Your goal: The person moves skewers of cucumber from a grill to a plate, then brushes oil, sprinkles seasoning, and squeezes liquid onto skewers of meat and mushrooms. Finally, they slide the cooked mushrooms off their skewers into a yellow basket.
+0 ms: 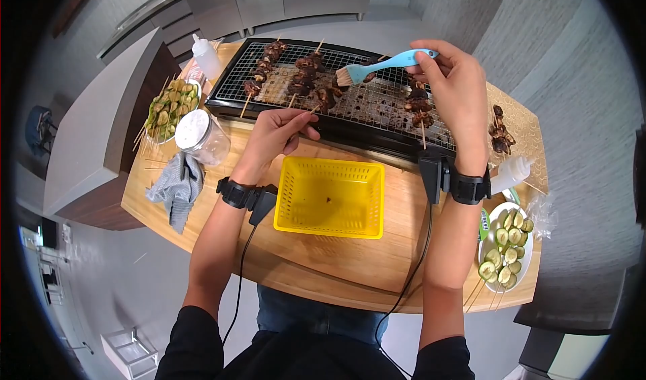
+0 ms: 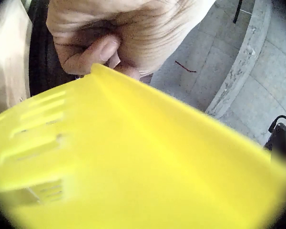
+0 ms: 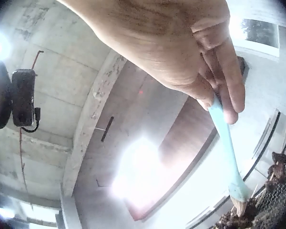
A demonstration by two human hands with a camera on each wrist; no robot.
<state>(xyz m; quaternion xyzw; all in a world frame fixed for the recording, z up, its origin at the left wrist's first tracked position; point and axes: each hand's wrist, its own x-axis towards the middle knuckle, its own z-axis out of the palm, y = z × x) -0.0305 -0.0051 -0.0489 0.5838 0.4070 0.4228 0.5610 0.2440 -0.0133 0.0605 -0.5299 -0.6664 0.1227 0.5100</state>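
Note:
My right hand point(image 1: 457, 87) grips a light blue basting brush point(image 1: 397, 60) by its handle. The bristles point(image 1: 344, 77) overlap a meat skewer point(image 1: 326, 98) on the black grill point(image 1: 377, 132); in the right wrist view the brush point(image 3: 225, 138) points down at dark meat. With thumb and fingers, my left hand point(image 1: 277, 136) pinches the stick end of that skewer at the grill's front edge. More browned meat skewers point(image 1: 306, 74) lie across the wire rack. In the left wrist view, a yellow basket point(image 2: 148, 157) hides part of the left hand point(image 2: 128, 38).
The yellow basket point(image 1: 330, 232) stands in front of the grill. At left are a lidded jar point(image 1: 202, 138), a grey cloth point(image 1: 178, 190), a squeeze bottle point(image 1: 206, 58) and skewered green slices point(image 1: 175, 107). At right, another bottle point(image 1: 511, 174) stands near a plate point(image 1: 486, 249) of slices.

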